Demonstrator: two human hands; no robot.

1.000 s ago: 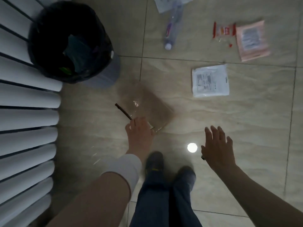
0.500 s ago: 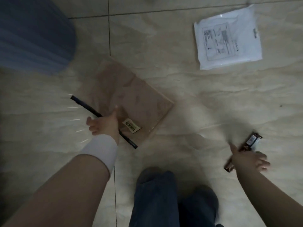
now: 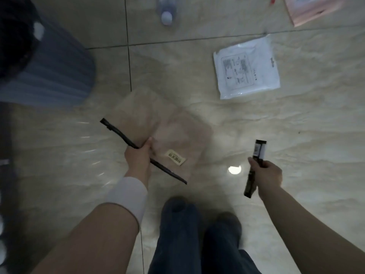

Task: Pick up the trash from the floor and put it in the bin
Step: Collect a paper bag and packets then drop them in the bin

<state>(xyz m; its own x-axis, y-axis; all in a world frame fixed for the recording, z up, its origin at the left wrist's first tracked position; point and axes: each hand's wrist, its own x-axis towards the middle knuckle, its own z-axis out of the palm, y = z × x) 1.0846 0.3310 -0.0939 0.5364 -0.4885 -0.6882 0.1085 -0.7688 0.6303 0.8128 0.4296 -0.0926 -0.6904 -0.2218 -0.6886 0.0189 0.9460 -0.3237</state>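
Observation:
My left hand (image 3: 138, 157) grips a translucent brownish zip bag (image 3: 169, 131) by its black zipper strip, and the bag hangs just above the floor tiles. My right hand (image 3: 266, 175) is closed around a long dark snack wrapper (image 3: 256, 155) with a white label, held upright off the floor. The grey ribbed bin (image 3: 57, 76) with a black liner stands at the upper left, beyond my left hand.
On the floor lie a white plastic packet (image 3: 246, 68), a pink packet (image 3: 310, 8) at the top right and a plastic bottle (image 3: 166, 10) at the top. My legs and shoes (image 3: 197, 224) are at the bottom centre. White radiator slats run along the left edge.
My right hand has closed on the dark wrapper and lifted it off the floor. My left hand has raised the zip bag. The view has shifted and the bin has returned to view.

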